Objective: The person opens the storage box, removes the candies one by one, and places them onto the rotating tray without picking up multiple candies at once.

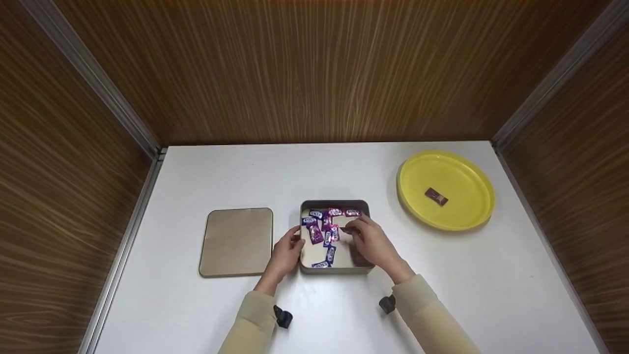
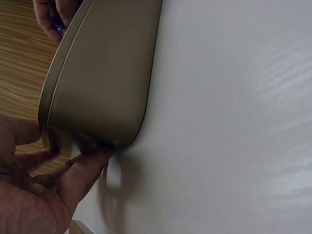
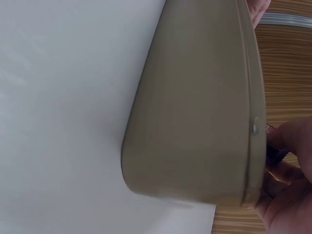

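A rectangular metal tin (image 1: 339,271) holds several small candies in blue, pink and purple wrappers, such as a purple candy (image 1: 315,234). My left hand (image 1: 287,251) grips the tin's left wall, thumb at the rim and fingers along the outside; the left wrist view shows fingertips against the tin's corner (image 2: 97,97). Over the right half of the tin, my right hand (image 1: 372,242) pinches a dark-wrapped candy (image 3: 276,155) between thumb and fingers. The tin's side hides part of that hand in the right wrist view.
Left of the tin lies a flat, gold-coloured lid (image 1: 236,242). A round yellow plate (image 1: 471,179) stands at the back right with one dark red candy (image 1: 436,196) on it. Wood-grain panels (image 1: 324,73) enclose the white table (image 1: 206,177) at the back and sides.
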Demonstrator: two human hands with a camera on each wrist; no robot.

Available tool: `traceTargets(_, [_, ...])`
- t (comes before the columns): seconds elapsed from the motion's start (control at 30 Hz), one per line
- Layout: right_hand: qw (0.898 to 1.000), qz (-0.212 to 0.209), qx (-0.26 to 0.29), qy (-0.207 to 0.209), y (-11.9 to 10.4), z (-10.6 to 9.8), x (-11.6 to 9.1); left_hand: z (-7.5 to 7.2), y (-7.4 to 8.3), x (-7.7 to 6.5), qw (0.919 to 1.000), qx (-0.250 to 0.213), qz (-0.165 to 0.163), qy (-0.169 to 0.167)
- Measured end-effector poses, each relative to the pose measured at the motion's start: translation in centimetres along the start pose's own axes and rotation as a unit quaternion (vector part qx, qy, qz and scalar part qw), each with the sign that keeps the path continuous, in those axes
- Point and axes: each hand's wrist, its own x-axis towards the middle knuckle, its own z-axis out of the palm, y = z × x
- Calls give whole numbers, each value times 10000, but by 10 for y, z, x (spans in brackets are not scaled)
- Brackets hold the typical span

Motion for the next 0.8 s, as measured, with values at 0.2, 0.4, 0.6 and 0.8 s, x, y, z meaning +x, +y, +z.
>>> traceTargets(0.2, [9985,434,324,127,0,-8,-3,-2,1,-1,9999,9,-105,-68])
traceTargets(0.4, [9957,645,540,375,3,-19,-7,-1,-1,-1,10000,-22,34,-40])
traceTargets(0.6, [9922,675,684,795,13,-31,-10,-1,0,-1,10000,-51,76,-2])
traceTargets(0.8, [9860,674,799,1297,31,-45,-12,-4,1,1,10000,-44,-2,-70])
